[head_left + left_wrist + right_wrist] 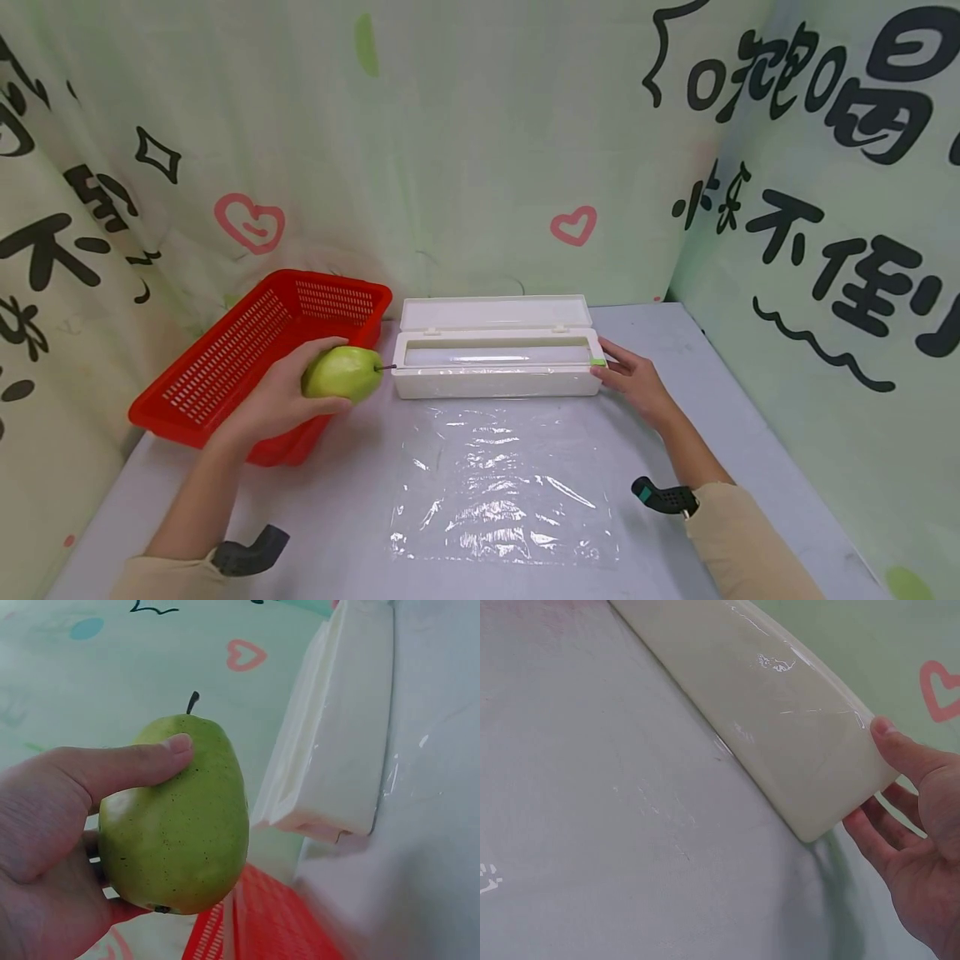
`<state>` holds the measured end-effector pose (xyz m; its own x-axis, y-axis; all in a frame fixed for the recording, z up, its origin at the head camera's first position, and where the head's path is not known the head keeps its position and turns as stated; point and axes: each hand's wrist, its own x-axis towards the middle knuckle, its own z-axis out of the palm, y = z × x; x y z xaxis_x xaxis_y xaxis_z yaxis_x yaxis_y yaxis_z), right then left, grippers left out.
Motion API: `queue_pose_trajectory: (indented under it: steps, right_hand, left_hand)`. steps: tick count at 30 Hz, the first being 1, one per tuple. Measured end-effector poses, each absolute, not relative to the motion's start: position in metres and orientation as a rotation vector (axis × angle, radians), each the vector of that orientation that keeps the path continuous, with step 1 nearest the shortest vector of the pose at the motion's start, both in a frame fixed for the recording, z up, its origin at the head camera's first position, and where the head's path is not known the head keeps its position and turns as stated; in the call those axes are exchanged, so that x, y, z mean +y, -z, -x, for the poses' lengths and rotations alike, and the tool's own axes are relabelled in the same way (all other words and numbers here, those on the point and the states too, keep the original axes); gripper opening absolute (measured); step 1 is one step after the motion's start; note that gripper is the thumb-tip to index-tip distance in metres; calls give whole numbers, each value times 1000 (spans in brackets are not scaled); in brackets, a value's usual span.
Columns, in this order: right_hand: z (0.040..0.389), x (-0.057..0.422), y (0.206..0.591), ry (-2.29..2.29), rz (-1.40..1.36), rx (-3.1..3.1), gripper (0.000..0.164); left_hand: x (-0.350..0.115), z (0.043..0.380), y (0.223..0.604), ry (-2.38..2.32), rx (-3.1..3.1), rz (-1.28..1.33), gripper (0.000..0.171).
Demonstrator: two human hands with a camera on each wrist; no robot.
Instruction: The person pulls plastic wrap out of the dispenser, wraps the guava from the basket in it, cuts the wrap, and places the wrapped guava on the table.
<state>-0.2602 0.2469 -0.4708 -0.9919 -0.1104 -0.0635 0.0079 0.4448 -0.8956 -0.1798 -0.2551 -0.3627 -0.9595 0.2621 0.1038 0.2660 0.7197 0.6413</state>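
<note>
My left hand (279, 392) grips a green pear (337, 373) above the table, beside the red basket. In the left wrist view the thumb lies across the upper part of the pear (180, 825), whose stem points up; the fingers behind it are mostly hidden. With its lid raised, a white cling film dispenser (495, 384) stands at the back of the table. My right hand (639, 385) holds its right end, thumb at the upper edge and fingers at the end face (855, 814). A clear sheet of cling film (502, 492) lies flat in front of the dispenser.
A red plastic basket (225, 354) with slotted sides stands at the back left, close to the left forearm. Printed curtains (465, 167) hang behind the table and along both sides. The white tabletop (352, 508) shows around the film.
</note>
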Motion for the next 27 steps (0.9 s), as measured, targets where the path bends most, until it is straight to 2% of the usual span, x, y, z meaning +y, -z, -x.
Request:
queue_pose_trajectory:
  steps: [12,21,27]
  right_hand:
    - [259,246,470,1591,95,2576,74]
    - [259,246,471,1595,103,2575,73]
    - [253,241,459,1592,104,2562,69]
  left_hand:
    - [-236,183,373,1134,-2896,536,83]
    - [-224,184,378,1170,-2918,511,85]
    - [-216,185,379,1166,-2925,514,86]
